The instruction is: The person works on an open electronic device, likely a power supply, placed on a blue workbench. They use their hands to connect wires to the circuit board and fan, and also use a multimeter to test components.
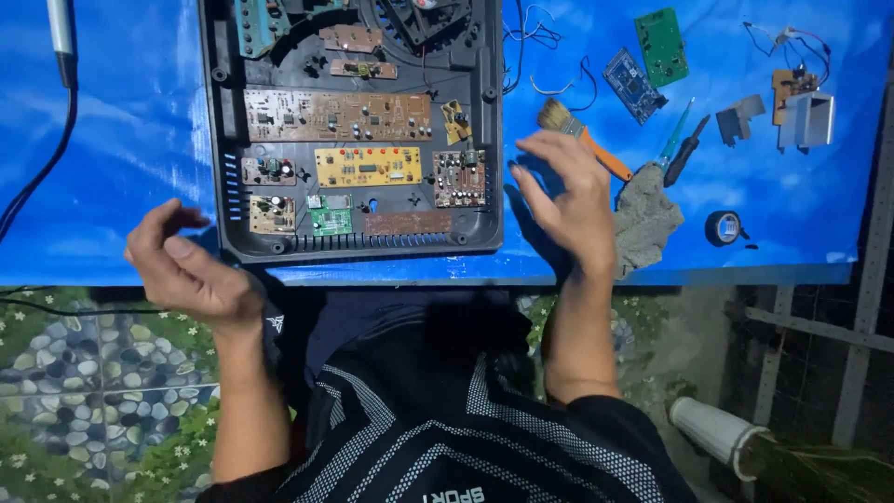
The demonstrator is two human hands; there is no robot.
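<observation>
An open black plastic casing (216, 149) lies on the blue-covered table (121, 140), packed with several brown, yellow and green circuit boards (368, 166). My left hand (191, 265) hovers at the casing's near left corner, fingers loosely curled, holding nothing. My right hand (568, 200) floats just right of the casing, fingers spread and empty. An orange-handled brush (582, 135) lies right behind my right hand, and a grey rag (644, 219) lies beside it.
Loose boards, green (661, 45) and blue (631, 84), lie at the back right with wires (545, 56), a green-handled screwdriver (677, 135), a black tape roll (723, 227) and a small metal box (808, 119). A cabled tool (61, 42) sits far left. The table's front edge (466, 278) is near my body.
</observation>
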